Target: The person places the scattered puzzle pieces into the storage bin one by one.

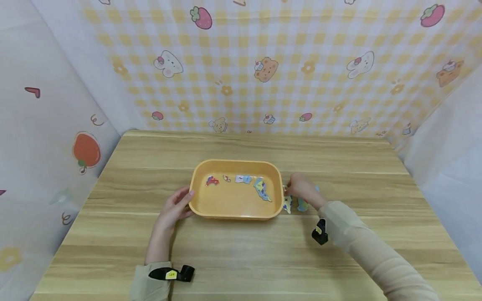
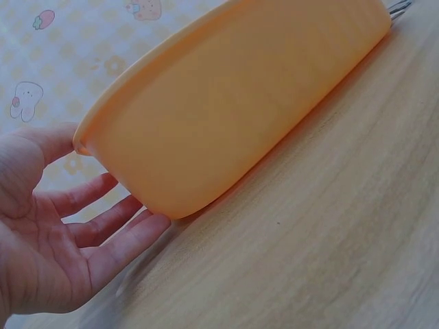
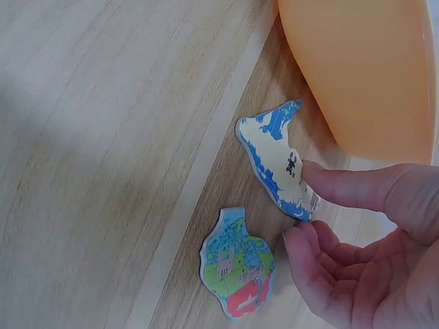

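Observation:
A yellow plastic tray (image 1: pixel 226 205) rests on the table. My left hand (image 1: pixel 171 209) grips its left end, thumb over the rim and fingers against the outer wall. Just past the tray's right end, my right hand (image 1: pixel 301 188) pinches a flat white-and-blue puzzle piece (image 3: pixel 271 157) by one end, the thumb on its face. Beside that lies a green, blue and red puzzle piece (image 3: pixel 236 264) on the wood. Inside the tray are a red piece (image 1: pixel 212 181), a tiny reddish piece (image 1: pixel 226 178), a white-and-blue piece (image 1: pixel 242 179) and a long blue-green piece (image 1: pixel 261 189).
The wooden table (image 1: pixel 241 255) ends at a patterned cloth backdrop (image 1: pixel 241 100) with white cloth at both sides. A light blue bit (image 1: pixel 317 188) shows beyond the right wrist, mostly covered by it. Each wrist carries a black camera mount.

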The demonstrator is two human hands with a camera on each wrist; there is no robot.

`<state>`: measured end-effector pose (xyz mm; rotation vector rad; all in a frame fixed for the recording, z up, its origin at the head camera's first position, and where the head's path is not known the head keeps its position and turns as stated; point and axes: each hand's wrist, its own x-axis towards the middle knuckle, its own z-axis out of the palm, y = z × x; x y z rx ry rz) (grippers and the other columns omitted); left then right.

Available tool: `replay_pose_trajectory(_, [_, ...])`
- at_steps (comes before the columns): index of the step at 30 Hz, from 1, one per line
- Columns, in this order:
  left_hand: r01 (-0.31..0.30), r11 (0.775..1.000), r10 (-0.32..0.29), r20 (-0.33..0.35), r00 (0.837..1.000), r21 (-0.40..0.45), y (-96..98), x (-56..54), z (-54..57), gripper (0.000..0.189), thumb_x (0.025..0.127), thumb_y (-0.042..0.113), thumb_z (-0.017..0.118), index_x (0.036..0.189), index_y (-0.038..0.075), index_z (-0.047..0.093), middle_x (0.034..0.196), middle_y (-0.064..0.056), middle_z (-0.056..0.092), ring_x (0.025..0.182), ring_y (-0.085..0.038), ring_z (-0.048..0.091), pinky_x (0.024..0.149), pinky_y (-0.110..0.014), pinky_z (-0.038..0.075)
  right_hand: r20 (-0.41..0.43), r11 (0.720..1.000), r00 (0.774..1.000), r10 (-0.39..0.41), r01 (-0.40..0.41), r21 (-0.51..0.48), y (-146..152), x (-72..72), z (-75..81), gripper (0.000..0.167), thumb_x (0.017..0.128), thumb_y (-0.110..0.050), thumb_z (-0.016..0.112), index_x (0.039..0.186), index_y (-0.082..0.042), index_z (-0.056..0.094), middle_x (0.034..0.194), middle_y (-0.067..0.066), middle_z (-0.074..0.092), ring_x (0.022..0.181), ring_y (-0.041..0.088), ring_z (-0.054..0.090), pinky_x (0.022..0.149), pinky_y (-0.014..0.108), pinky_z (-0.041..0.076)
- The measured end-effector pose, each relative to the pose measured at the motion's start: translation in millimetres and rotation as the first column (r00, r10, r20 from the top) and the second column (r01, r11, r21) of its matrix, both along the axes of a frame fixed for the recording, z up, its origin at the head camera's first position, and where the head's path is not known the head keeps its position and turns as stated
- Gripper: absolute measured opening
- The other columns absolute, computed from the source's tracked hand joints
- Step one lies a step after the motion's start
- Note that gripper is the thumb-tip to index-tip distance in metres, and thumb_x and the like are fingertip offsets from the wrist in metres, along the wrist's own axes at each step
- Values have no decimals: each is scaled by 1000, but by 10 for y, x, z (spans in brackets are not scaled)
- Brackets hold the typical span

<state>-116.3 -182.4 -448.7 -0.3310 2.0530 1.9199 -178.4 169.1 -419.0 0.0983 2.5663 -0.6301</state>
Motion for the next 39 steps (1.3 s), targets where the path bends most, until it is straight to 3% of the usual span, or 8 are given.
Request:
replay_pose_trajectory(3, [4,1000,-4,-4,1000,2,-2,-4,-1,57,94,33,50,138,2,33,139,-19,38,100,-10,54,77,-22,55,-1,1000,1000,-4,4,-4,-19,-4,-15,25,75,-10,68,60,-8,49,55,-2,42,49,11,36,42,18,32])
replay_pose_trajectory(6, [5,1000,-5,-5,1000,2,-2,-4,3,57,94,33,50,138,2,33,139,-19,38,100,-10,54,77,-22,55,13,1000,1000,9,-9,16,-44,-7,-15,27,77,-12,68,60,-9,47,54,-3,39,47,10,34,41,18,30])
replay_pose_trajectory(10, [5,1000,-5,2,1000,-1,-10,-2,-9,58,93,35,51,138,3,33,139,-19,39,101,-11,54,78,-23,55,43,999,999,9,-10,34,-71,-13,1,17,78,-15,67,73,-5,55,61,-1,44,52,11,39,43,18,34])
replay_pose_trajectory(20, [2,1000,-2,6,1000,-10,-25,12,-34,57,92,35,52,137,3,35,138,-18,40,98,-9,54,79,-25,55,98,1000,995,15,-14,-8,-105,-34,-35,35,82,-10,61,55,-12,38,52,-3,34,47,9,32,42,17,29])
replay_pose_trajectory(24, [4,1000,-4,8,1000,-12,-26,24,-30,56,93,34,51,137,3,34,139,-18,39,102,-12,54,80,-25,55,112,998,994,-6,13,-67,-96,-20,-39,15,83,-9,61,74,2,59,64,2,49,56,12,43,49,19,39])
replay_pose_trajectory(28, [-1,1000,1,11,1000,-12,-25,36,-37,57,93,34,51,137,3,34,139,-18,39,105,-15,53,80,-25,55,127,987,990,-58,76,-139,-53,-15,-44,31,83,-10,63,108,6,59,96,13,60,76,17,54,62,25,51])
replay_pose_trajectory(33, [-5,1000,5,14,1000,-10,-15,36,-42,57,93,34,51,138,3,34,139,-18,39,101,-12,55,79,-24,55,140,963,986,-96,127,-237,50,-44,-13,30,84,-5,61,107,6,46,99,15,49,76,16,49,61,22,50])
replay_pose_trajectory(39, [-2,1000,2,6,1000,-2,-4,7,-17,56,93,32,51,138,3,34,139,-19,39,102,-13,55,79,-24,55,103,946,994,-39,70,-318,227,-81,118,37,87,-11,59,116,6,43,109,21,51,76,16,54,71,31,56])
